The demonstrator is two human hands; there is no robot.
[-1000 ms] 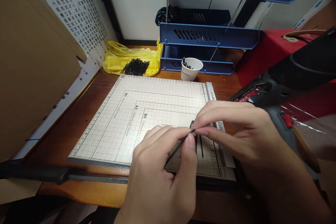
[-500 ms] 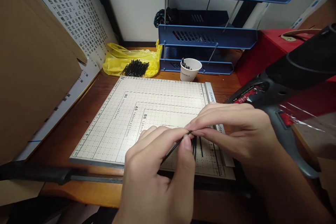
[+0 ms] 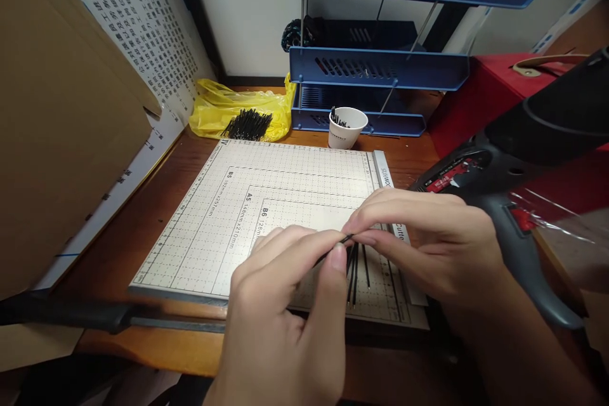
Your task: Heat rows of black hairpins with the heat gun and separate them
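Note:
A thin black wire (image 3: 348,238) is pinched between the fingertips of both hands, over the right part of a white paper cutter board (image 3: 200,216). My left hand (image 3: 292,295) grips it between thumb and index finger; part of the wire runs back into that hand's shadow. My right hand (image 3: 423,235) holds the wire's other end between thumb and fingers, its tip hidden. Beneath the fingertips several loose black wires (image 3: 353,282) with shiny ends lie on the board.
The cutter's black handle (image 3: 90,316) runs along the near left edge. Behind the board are a yellow plastic bag (image 3: 209,108), a pile of black wires (image 3: 248,124) and a white paper cup (image 3: 347,133) with more wires. A heat gun (image 3: 495,158) stands right, blue trays (image 3: 380,70) behind.
The view has shifted slightly. Both hands stay together at the wire, and its piece inside my left hand has tilted and shows less. More of the loose wires' ends is visible.

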